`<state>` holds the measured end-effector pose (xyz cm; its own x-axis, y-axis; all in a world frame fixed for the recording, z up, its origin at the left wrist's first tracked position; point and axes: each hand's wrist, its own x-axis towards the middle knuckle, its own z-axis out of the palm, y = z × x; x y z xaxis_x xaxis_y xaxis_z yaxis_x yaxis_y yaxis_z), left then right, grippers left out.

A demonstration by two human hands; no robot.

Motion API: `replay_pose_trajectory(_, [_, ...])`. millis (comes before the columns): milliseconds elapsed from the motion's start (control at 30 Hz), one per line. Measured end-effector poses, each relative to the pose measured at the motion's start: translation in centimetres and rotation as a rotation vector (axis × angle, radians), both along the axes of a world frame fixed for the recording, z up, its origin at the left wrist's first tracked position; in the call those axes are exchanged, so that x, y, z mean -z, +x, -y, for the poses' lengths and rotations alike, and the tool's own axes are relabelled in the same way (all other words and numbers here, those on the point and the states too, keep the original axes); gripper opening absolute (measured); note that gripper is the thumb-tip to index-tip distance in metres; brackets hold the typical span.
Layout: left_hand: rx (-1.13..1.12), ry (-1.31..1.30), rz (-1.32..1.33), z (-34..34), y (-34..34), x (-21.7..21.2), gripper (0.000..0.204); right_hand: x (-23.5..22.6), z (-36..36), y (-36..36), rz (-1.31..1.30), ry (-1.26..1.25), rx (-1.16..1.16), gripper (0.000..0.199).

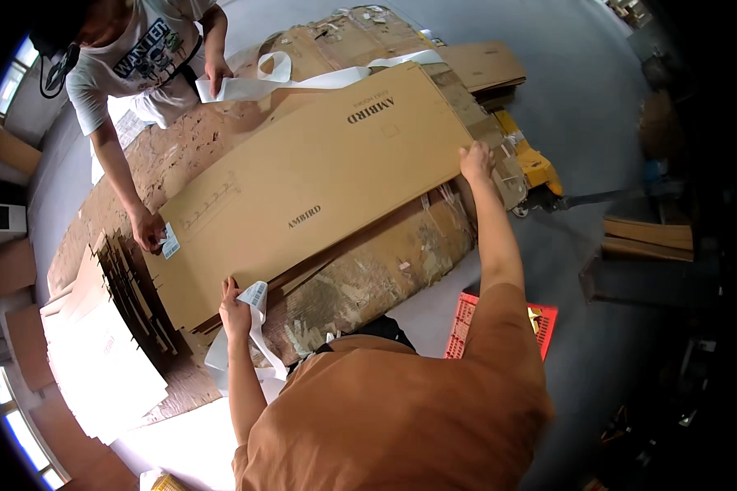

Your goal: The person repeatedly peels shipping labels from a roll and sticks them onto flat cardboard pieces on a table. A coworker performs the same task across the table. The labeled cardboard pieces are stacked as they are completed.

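Observation:
A large flat cardboard carton (327, 172) with dark print lies slantwise in front of me, on top of a worn cardboard-covered stack. My right hand (477, 162) grips its right edge, fingers curled over the rim. At the near left edge, my left hand (236, 313) is closed on a label strip (255, 296), whose white backing trails down toward my body. That hand also appears to touch the carton. Across from me, another person's hand (147, 229) presses a label (169, 242) at the carton's left end. Their other hand (216, 75) holds a long white strip (327, 79).
Upright flattened cartons (110, 327) lean at the left. The worn stack (368, 286) extends under the carton. A yellow pallet jack (532, 159) stands at the right, a red plastic crate (462, 324) on the floor by my right arm. More flat cardboard (487, 65) lies behind.

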<state>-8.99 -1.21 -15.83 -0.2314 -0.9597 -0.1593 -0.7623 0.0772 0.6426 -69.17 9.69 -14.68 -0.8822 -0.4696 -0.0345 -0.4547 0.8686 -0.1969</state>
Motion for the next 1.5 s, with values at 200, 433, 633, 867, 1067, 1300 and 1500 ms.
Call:
replay_pose_trajectory(200, [-0.012, -0.02, 0.002, -0.2, -0.9, 0.6, 0.018, -0.7, 0.2, -0.4, 0.001, 0.078, -0.038, 0.041])
replay_pose_trajectory(433, [-0.052, -0.012, -0.023, -0.5, -1.0, -0.1, 0.015, -0.8, 1.0, -2.3, -0.081, 0.041, -0.06, 0.045])
replay_pose_trajectory(633, [-0.543, 0.522, -0.985, -2.4, 0.1, -2.5, 0.024, -3.8, -1.8, -9.8, 0.641, -0.823, -0.071, 0.022])
replay_pose_trajectory(867, [-0.476, 0.672, -1.469, -4.2, 0.5, -2.5, 0.024, -17.2, -8.6, -7.6, 0.781, -0.787, -0.189, 0.036])
replay_pose_trajectory(1067, [-0.409, 0.732, -1.089, -3.9, 2.1, -1.7, 0.024, -18.2, -11.0, -3.9, 0.656, -0.688, -0.116, 0.036])
replay_pose_trajectory(1300, [-0.287, 0.952, -1.114, -7.4, 5.2, -2.7, 0.043, -16.4, -20.4, -9.8, 0.746, -0.391, 0.039, 0.067])
replay_pose_trajectory(1500, [-0.449, 0.521, -1.105, -5.2, 4.4, -7.9, 0.036, -11.2, -18.2, -2.5, 0.751, -0.329, 0.128, 0.055])
